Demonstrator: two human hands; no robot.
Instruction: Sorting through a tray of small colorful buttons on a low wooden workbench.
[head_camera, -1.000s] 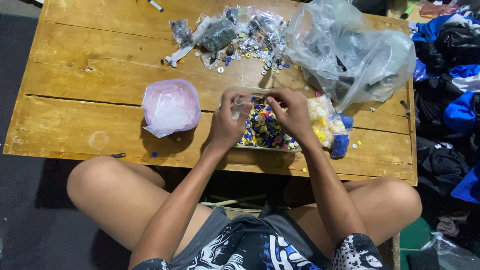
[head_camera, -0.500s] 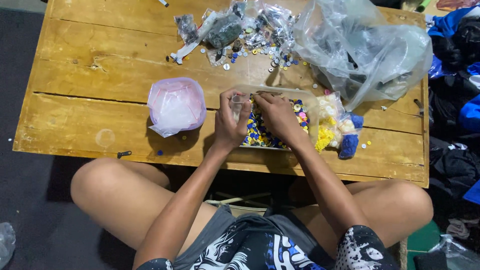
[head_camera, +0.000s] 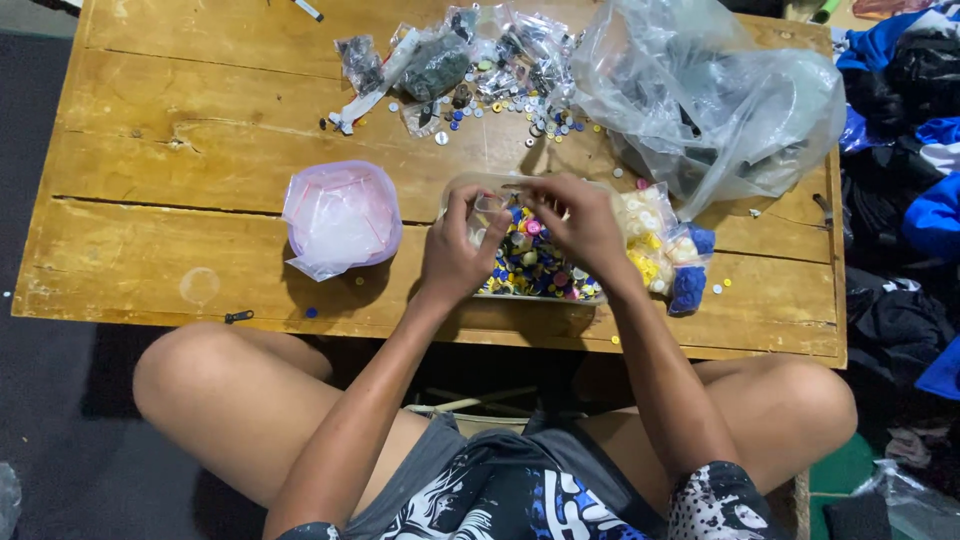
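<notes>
The person sits at a low wooden table (head_camera: 150, 230) with both hands over a clear plastic tray (head_camera: 560, 296) full of small, bright buttons (head_camera: 530, 270). The tray sits close to the near edge of the table, a little toward the right end.

The left hand (head_camera: 455, 255) has its fingers curled, with thumb and fingertip pinched close together near the top rim of the tray. It looks like it holds something tiny there — but the piece is too small to see for sure. The right hand (head_camera: 580, 225) arches over the tray with fingers bent down, and whether its grip is closed on anything cannot be told. So the buttons lie right under both grips, some touching the fingertips, most just below the palms.

What could go wrong? The tray is near the table edge, so a push from a wrist could slide it off and spill everything onto the lap. A tiny button could also slip from a pinch and bounce away — a few loose ones already lie on the wood by the near edge. Beside the tray on the right sit small bags of yellow and blue pieces (head_camera: 672, 260), which an elbow could knock. A pink-rimmed bag (head_camera: 340, 215) stands well apart on the left.
</notes>
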